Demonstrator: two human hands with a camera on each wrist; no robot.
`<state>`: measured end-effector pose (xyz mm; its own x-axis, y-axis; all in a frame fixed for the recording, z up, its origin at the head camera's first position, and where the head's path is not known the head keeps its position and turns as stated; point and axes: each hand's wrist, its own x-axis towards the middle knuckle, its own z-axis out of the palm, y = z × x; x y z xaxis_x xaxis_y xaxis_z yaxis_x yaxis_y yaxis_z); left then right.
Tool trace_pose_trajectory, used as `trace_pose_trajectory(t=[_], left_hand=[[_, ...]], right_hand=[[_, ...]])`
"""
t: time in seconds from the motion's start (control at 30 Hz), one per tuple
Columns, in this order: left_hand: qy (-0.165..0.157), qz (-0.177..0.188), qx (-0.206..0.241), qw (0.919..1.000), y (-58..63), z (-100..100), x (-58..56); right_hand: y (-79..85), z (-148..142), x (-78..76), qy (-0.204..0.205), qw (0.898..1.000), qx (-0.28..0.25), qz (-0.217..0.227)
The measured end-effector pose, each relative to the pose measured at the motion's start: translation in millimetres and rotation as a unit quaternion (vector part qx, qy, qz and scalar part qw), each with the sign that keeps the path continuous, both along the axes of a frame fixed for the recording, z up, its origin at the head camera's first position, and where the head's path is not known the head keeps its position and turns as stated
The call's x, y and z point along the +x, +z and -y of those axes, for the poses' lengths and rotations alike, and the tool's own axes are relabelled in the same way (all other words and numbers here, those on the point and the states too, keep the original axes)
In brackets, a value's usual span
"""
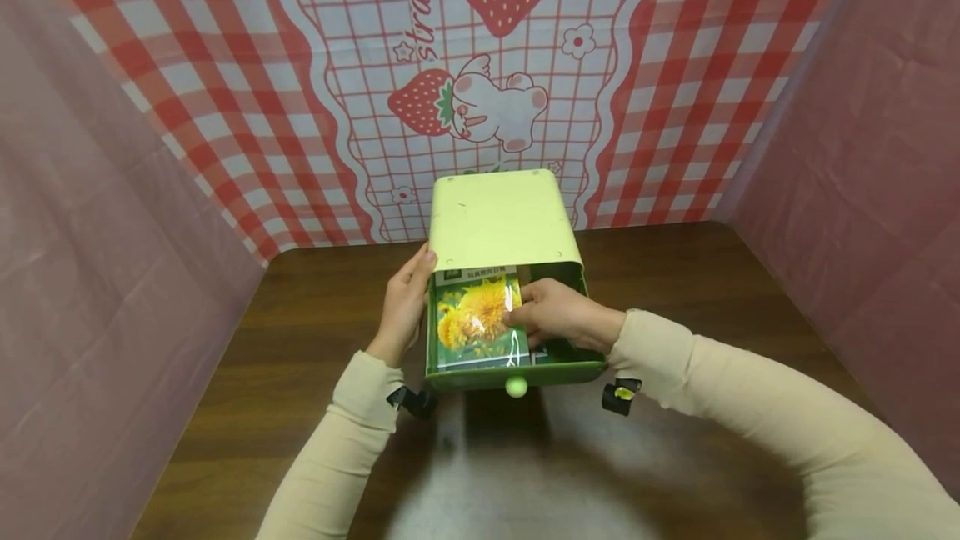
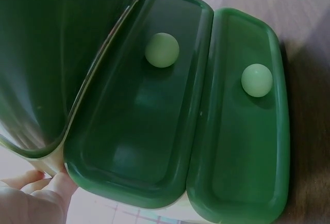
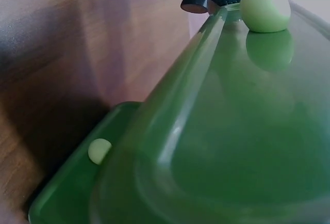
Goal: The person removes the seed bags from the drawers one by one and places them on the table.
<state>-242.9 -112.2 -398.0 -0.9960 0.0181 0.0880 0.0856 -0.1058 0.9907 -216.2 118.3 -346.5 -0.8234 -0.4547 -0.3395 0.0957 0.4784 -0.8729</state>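
In the head view a small cabinet (image 1: 498, 219) with a pale yellow-green shell has its green top drawer (image 1: 480, 378) pulled out. A packet (image 1: 468, 327) picturing yellow flowers, with a glossy clear surface, lies in the drawer's left part. My right hand (image 1: 558, 313) reaches into the drawer and pinches the packet's right edge; the tips of some fingers are hidden. My left hand (image 1: 405, 302) rests on the cabinet's left side, thumb near the shell's front corner. The left wrist view shows the left fingers (image 2: 59, 188) against that side.
Below the pulled-out drawer are two closed drawer fronts (image 2: 134, 152) with round pale knobs (image 2: 257, 80). The cabinet stands on a dark wooden table (image 1: 315, 307). Behind it hangs a checked strawberry cloth (image 1: 225, 107), with pink cloth walls (image 1: 825, 148) at both sides.
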Motion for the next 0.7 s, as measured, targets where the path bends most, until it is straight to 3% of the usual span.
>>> trace_pose_trajectory(t=[0.4, 0.7], left_hand=[[0.006, 0.007, 0.012, 0.9999, -0.5, -0.3, 0.4], [0.002, 0.003, 0.018, 0.9998, -0.8, -1.3, 1.6]], right_hand=[[9.0, -6.6, 1.2, -0.043, 0.998, -0.002, -0.035], [20.9, -19.2, 2.5, -0.067, 0.996, -0.046, 0.027]])
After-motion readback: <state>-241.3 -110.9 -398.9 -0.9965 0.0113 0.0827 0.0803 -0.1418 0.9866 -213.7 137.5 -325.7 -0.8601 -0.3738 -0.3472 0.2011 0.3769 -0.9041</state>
